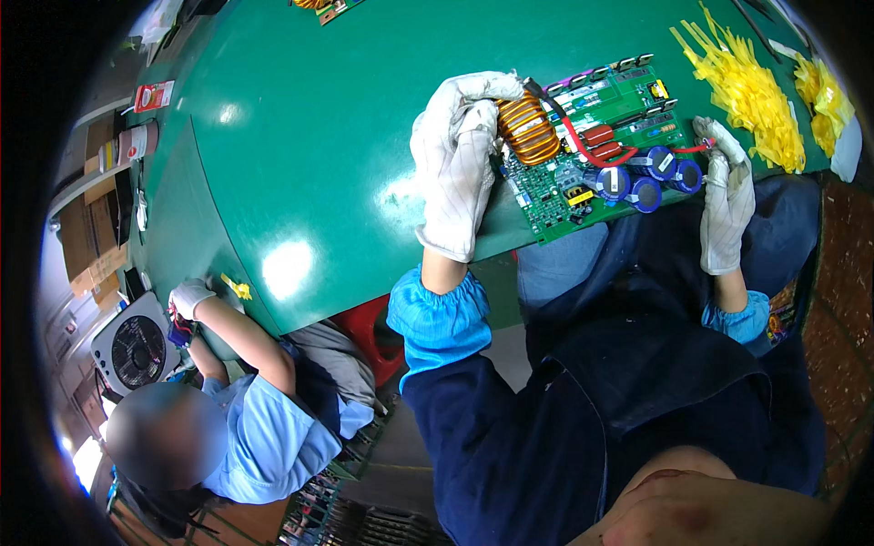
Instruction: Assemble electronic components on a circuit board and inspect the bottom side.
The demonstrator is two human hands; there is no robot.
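Observation:
A green circuit board (546,196) lies at the table's near edge, crowded with parts. My gloved left hand (458,168) is closed at its left side, fingers curled against a copper-wound ring coil (528,130) near a black-sleeved wire end. From there a red wire (583,150) loops over the board to the right. My gloved right hand (726,200) has its fingertips closed on the wire's far end, beside the board's right edge. Several blue capacitors (645,194) stand along the near side, with dark red components (599,141) behind them.
Bundles of yellow strips (746,100) lie right of the board on the green table (319,136). Another coil part (314,4) sits at the far edge. At left, a co-worker in light blue (264,428) handles a part near a fan (137,344); a red stool (369,341) stands between us.

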